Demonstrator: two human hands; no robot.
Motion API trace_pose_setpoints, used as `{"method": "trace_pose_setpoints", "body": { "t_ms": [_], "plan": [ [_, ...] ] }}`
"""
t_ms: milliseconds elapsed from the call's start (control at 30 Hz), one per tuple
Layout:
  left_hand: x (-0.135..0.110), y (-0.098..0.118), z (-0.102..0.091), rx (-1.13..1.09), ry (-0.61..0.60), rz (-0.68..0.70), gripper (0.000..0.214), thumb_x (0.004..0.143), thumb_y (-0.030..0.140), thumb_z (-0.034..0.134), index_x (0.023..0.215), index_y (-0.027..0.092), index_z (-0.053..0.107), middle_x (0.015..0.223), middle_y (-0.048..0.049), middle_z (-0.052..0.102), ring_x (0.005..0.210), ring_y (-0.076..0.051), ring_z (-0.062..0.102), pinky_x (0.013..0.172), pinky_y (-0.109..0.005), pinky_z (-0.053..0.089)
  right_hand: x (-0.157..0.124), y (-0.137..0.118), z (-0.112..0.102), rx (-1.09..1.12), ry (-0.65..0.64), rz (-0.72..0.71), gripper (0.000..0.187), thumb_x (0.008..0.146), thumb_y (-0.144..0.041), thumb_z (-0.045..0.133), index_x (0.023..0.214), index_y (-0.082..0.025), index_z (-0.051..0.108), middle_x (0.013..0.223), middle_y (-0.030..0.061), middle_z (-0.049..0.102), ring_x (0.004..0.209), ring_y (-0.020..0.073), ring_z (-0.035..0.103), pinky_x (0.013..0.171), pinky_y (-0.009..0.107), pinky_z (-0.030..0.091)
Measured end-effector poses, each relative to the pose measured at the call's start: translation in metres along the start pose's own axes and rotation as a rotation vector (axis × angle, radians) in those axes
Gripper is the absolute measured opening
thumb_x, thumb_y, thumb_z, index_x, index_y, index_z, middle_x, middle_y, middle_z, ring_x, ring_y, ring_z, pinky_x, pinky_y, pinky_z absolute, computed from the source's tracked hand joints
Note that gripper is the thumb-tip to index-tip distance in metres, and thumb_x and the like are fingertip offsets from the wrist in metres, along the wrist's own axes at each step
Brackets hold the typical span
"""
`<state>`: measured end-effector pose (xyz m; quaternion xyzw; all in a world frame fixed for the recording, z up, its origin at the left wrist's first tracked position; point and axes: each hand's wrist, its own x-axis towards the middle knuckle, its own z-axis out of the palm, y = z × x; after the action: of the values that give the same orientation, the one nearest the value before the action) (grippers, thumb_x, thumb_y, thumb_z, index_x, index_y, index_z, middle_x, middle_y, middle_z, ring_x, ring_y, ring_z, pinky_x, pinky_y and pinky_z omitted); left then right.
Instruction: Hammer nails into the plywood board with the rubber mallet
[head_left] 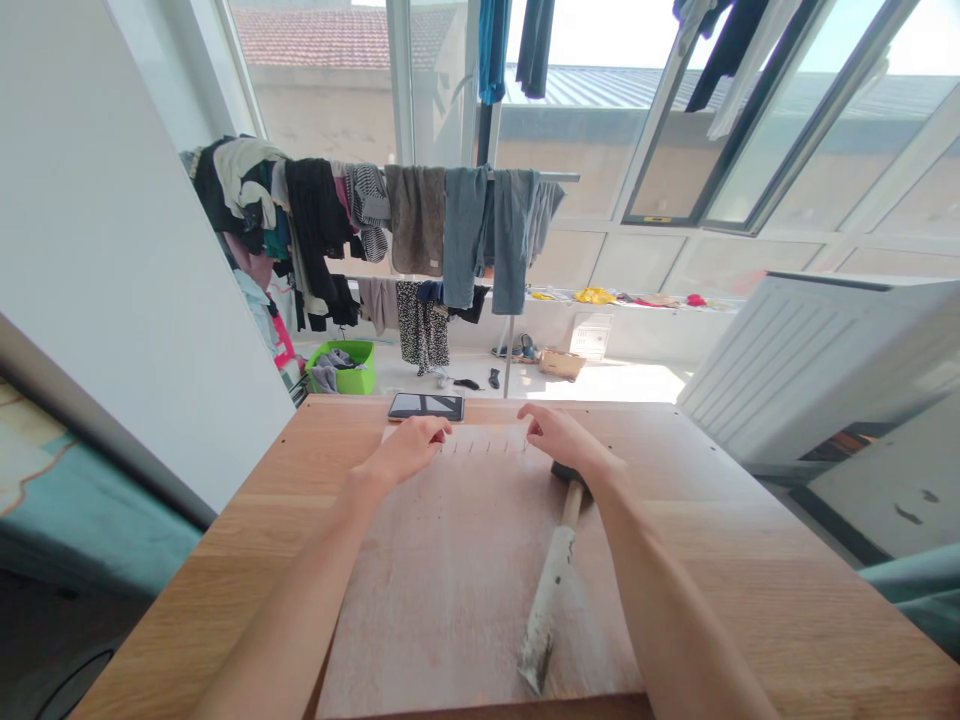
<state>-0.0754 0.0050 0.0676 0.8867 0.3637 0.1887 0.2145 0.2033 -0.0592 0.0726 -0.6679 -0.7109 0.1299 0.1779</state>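
While both your arms reached out over the wooden bench (247,560), a flat board (442,600) lay on it between them. Nearest to you on the board was the tail end of a hammer (551,595), which lay down with no hand around it. Its handle had a dirty white wrap, and its black head was farther off, partly hidden by your right wrist.

Near the far edge of the board was a short row of thin nails (489,447). Your left hand (409,447) was by the left end of the row, and your right hand (562,438) was by the right end. The fingers of both were bent in. Whether either grip was pinching a nail or just pressed together, you could not tell from so far away.

The nails looked lined up with much the same gaps, so that part seemed mostly done. None in the row looked flat with the wood. Whether more were left to add did not show.

Past the board, a phone (426,406) lay on the bench. Behind, a green basket (360,378) sat on the floor near a rack (559,177) of clothes.
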Motion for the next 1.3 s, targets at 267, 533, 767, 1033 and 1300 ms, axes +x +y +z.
{"method": "trace_pose_setpoints", "body": {
  "t_ms": [267, 533, 767, 1033, 1300],
  "plan": [
    [0.000, 0.001, 0.003, 0.014, -0.008, 0.004, 0.034, 0.078, 0.001, 0.050, 0.099, 0.019, 0.070, 0.091, -0.0032, 0.074, 0.083, -0.017, 0.069, 0.077, -0.024, 0.049, -0.001, 0.001, 0.004, 0.017, -0.009, -0.009, 0.044, 0.073, -0.002, 0.055, 0.113, -0.019, 0.064, 0.080, 0.0027, 0.072, 0.080, 0.0180, 0.063, 0.073, 0.024, 0.043],
    [0.004, -0.010, 0.013, 0.007, -0.002, 0.051, 0.031, 0.080, 0.005, 0.050, 0.100, 0.018, 0.070, 0.094, -0.0046, 0.075, 0.086, -0.018, 0.069, 0.078, -0.024, 0.050, 0.002, 0.001, 0.009, 0.014, -0.048, -0.014, 0.033, 0.070, -0.001, 0.057, 0.093, -0.021, 0.069, 0.080, 0.0015, 0.072, 0.077, 0.0161, 0.063, 0.068, 0.022, 0.043],
    [0.004, -0.005, 0.013, -0.003, 0.021, 0.036, 0.025, 0.084, 0.009, 0.052, 0.099, 0.018, 0.070, 0.092, -0.0041, 0.075, 0.084, -0.018, 0.070, 0.079, -0.025, 0.051, 0.002, -0.003, 0.009, -0.011, -0.062, -0.009, 0.021, 0.073, -0.004, 0.058, 0.079, -0.021, 0.069, 0.079, 0.0020, 0.071, 0.077, 0.0159, 0.063, 0.068, 0.022, 0.042],
    [0.006, 0.000, 0.016, -0.074, 0.078, 0.061, 0.026, 0.083, 0.010, 0.056, 0.103, 0.019, 0.069, 0.090, -0.0030, 0.075, 0.084, -0.018, 0.069, 0.080, -0.026, 0.051, 0.004, -0.006, 0.010, 0.017, -0.002, -0.030, 0.027, 0.077, -0.009, 0.059, 0.098, -0.023, 0.065, 0.085, 0.0006, 0.071, 0.080, 0.0156, 0.062, 0.066, 0.022, 0.041],
    [0.008, 0.001, 0.023, -0.078, 0.071, 0.050, 0.032, 0.080, 0.004, 0.055, 0.106, 0.018, 0.068, 0.090, -0.0037, 0.074, 0.084, -0.017, 0.069, 0.082, -0.026, 0.051, 0.004, -0.014, 0.020, 0.017, -0.012, -0.060, 0.030, 0.078, -0.009, 0.056, 0.103, -0.025, 0.063, 0.083, 0.0000, 0.071, 0.082, 0.0168, 0.062, 0.063, 0.023, 0.038]
  ]
}}
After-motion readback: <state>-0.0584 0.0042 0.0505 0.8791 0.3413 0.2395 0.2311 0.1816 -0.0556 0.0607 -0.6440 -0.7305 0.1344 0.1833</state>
